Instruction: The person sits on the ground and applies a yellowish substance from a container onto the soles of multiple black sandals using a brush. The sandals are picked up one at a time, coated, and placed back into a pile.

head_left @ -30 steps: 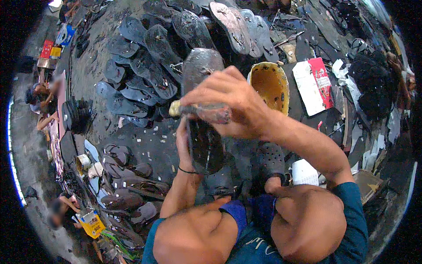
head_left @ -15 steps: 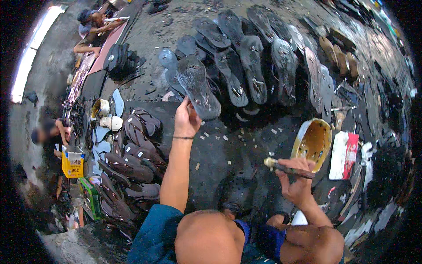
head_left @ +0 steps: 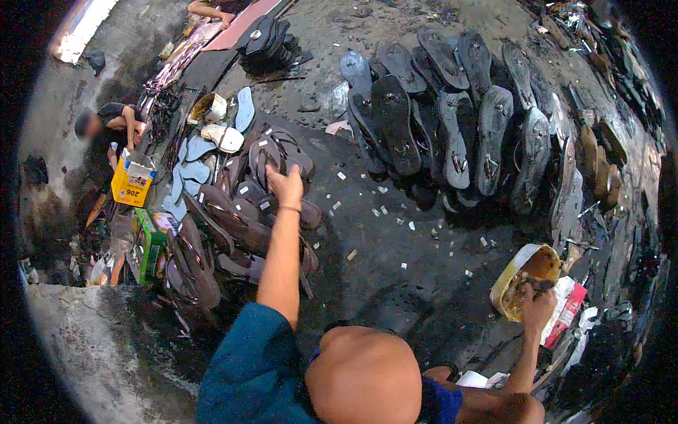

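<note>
My left hand (head_left: 284,187) reaches over the pile of brown sandals on the left, thumb and fingers apart. It is at a dark brown sandal (head_left: 267,152) with straps; whether it touches it is hard to tell. My right hand (head_left: 538,309) is closed around a dark-handled brush (head_left: 542,285). The brush's end is down inside a cut-open, yellowish tub (head_left: 500,286) smeared with glue-like stuff, and I cannot see its tip. A black sole (head_left: 395,127) lies at the left end of the row of dark soles (head_left: 494,134) on the ground.
A red and white carton (head_left: 565,311) lies beside the tub. At left are pale blue sole pieces (head_left: 194,169), a white cup-like piece (head_left: 223,138), a yellow box (head_left: 133,180) and a green box (head_left: 150,247). A person (head_left: 116,124) sits beyond; another's arm (head_left: 210,10) shows at the top.
The black sole has left my left hand and lies in the row; that hand has moved left to the brown sandals. My right hand has lowered the brush into the tub. The view has shifted.
</note>
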Demonstrator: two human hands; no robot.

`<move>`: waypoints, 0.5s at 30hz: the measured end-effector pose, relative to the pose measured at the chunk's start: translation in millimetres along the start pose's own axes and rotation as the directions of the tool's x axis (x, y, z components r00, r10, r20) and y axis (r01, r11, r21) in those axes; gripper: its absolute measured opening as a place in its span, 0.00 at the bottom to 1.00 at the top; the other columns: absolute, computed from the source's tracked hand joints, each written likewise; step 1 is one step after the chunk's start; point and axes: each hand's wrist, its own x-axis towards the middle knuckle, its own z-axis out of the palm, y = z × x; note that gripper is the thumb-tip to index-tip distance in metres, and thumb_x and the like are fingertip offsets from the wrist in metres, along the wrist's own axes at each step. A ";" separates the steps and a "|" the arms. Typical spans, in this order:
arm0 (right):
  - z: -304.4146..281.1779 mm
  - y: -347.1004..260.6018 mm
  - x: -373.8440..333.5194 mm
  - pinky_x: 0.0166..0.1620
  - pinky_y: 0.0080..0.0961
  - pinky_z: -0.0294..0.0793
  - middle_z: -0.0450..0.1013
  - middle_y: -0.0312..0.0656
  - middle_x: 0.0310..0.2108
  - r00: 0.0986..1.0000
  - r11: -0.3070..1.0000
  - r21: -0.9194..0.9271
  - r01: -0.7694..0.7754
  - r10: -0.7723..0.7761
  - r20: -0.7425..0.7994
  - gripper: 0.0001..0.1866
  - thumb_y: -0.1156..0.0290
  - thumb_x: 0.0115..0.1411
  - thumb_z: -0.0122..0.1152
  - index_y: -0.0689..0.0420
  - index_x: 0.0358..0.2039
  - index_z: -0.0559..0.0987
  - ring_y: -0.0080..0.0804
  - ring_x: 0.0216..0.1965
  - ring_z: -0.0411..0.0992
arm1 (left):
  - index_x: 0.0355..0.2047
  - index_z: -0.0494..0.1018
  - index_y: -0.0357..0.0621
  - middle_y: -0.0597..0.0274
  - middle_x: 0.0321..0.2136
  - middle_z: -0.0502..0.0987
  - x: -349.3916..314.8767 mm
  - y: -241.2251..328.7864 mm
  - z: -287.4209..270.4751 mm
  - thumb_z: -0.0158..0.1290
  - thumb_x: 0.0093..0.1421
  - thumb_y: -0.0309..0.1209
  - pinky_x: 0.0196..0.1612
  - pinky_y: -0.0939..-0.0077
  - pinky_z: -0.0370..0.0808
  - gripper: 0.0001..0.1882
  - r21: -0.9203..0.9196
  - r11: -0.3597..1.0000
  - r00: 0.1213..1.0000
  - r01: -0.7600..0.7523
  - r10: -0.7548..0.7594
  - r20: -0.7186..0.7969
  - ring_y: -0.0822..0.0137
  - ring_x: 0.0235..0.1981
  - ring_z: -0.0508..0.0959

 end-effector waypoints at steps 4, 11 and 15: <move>-49.3 -14.7 -1.4 0.43 0.37 0.72 0.79 0.48 0.37 0.971 0.983 -0.076 -0.170 0.154 -0.182 0.15 0.64 0.62 0.65 0.62 0.44 0.81 0.43 0.36 0.75 | 0.47 0.74 0.32 0.71 0.30 0.70 -13.0 101.0 9.7 0.63 0.54 0.27 0.37 0.78 0.70 0.21 -0.236 0.945 0.959 0.227 -0.175 0.221 0.74 0.31 0.69; -80.6 -19.5 -52.9 0.32 0.37 0.72 0.74 0.51 0.22 0.991 0.991 0.067 -0.119 0.123 -0.053 0.19 0.62 0.54 0.71 0.64 0.40 0.82 0.43 0.23 0.73 | 0.53 0.74 0.40 0.59 0.51 0.75 -178.7 234.0 -73.4 0.63 0.55 0.23 0.34 0.80 0.75 0.24 -0.344 0.938 0.491 -0.052 0.323 0.809 0.74 0.36 0.75; -91.7 -62.7 -42.5 0.37 0.36 0.77 0.79 0.49 0.26 0.555 0.888 -0.409 -0.212 0.454 0.697 0.15 0.65 0.55 0.71 0.63 0.37 0.82 0.42 0.28 0.80 | 0.63 0.68 0.44 0.38 0.71 0.51 -287.8 155.0 -55.2 0.55 0.63 0.54 0.71 0.46 0.47 0.36 -0.309 0.828 0.032 -0.468 0.365 0.930 0.37 0.72 0.48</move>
